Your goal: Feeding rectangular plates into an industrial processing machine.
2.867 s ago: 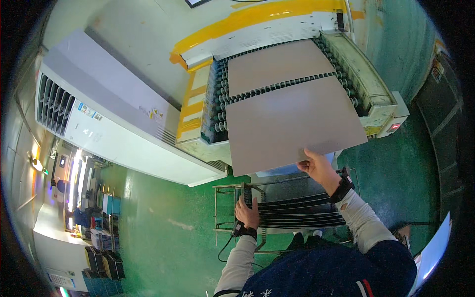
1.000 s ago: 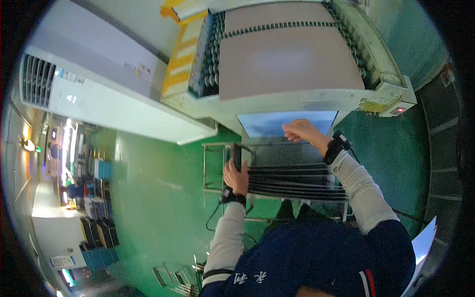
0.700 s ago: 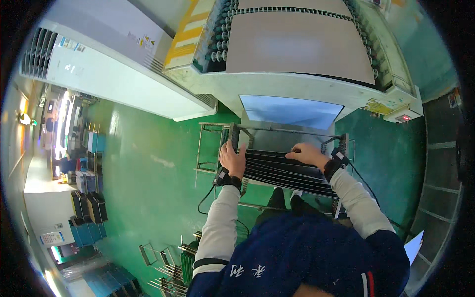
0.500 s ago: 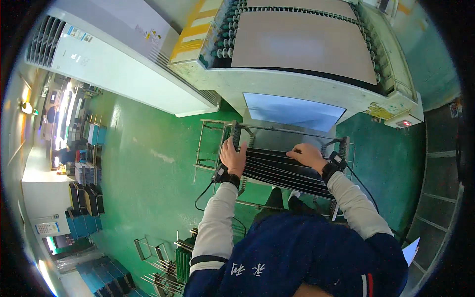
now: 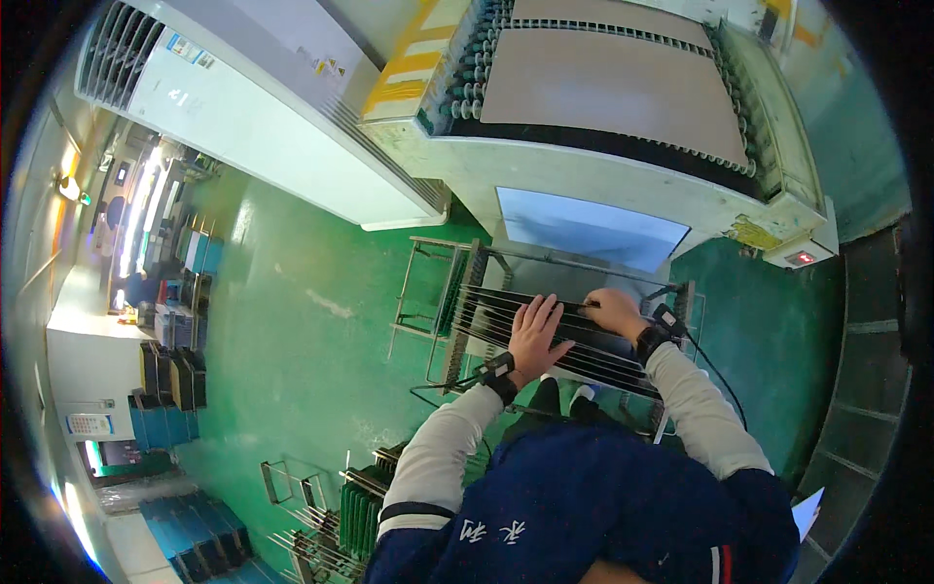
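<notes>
While left hand (image 5: 535, 338) splays fingers over panels (image 5: 605, 363), right hand (image 5: 615, 312) pinches one; roller machine (image 5: 603, 161) beyond rack (image 5: 474, 265).

Glossy green floor (image 5: 302, 365) all round the grip, with a pale scuff (image 5: 328, 305) to its left; ahead and left of the grip, a long white air conditioner (image 5: 243, 141) with dark louvres at its farther end, and behind it a cream wall (image 5: 375, 19); ahead and right of the grip, a bluish-green wall (image 5: 848, 156); well to the right, a dark surface (image 5: 869, 370) crossed by paler lines; far left of the grip, bright strip lights (image 5: 142, 209), a small round lamp (image 5: 69, 187) and blue-and-black stacks (image 5: 173, 420); left and nearer than the grip, a metal rack (image 5: 292, 479).
</notes>
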